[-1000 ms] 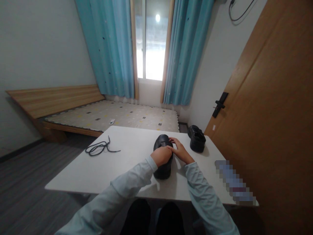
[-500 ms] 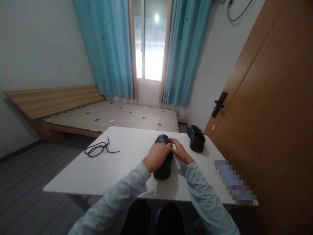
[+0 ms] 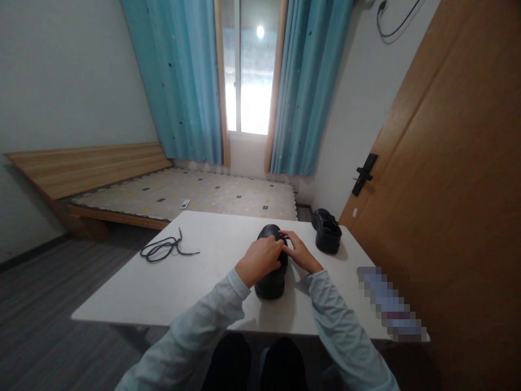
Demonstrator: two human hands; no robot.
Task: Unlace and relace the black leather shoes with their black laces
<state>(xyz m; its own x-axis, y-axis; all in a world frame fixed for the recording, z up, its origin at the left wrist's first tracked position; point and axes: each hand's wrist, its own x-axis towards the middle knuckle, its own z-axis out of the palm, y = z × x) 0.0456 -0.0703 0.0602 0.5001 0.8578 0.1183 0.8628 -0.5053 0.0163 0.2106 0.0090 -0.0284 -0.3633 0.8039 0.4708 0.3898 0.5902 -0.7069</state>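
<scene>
A black shoe [image 3: 271,285] stands on the white table in front of me, its toe pointing away. My left hand [image 3: 262,259] lies across the middle of the shoe with its fingers curled in at the lace area; what they pinch is hidden. From the right side, my right hand [image 3: 299,251] curves its fingers onto the shoe's upper, the fingertips close to those of my left hand. A second black shoe [image 3: 328,233] stands apart at the table's far right. On the left of the table a loose dark shoelace [image 3: 163,248] lies in loops.
The white table [image 3: 203,293] reaches close to my knees. A blurred-out flat item [image 3: 388,301] lies along its right edge. Behind the table is a bed [image 3: 228,190] with a small white object [image 3: 185,204] on it. A wooden door [image 3: 448,190] stands at right.
My left hand has shifted very slightly on the shoe, its fingers a little differently bent. Both shoes and the loose shoelace have stayed in place.
</scene>
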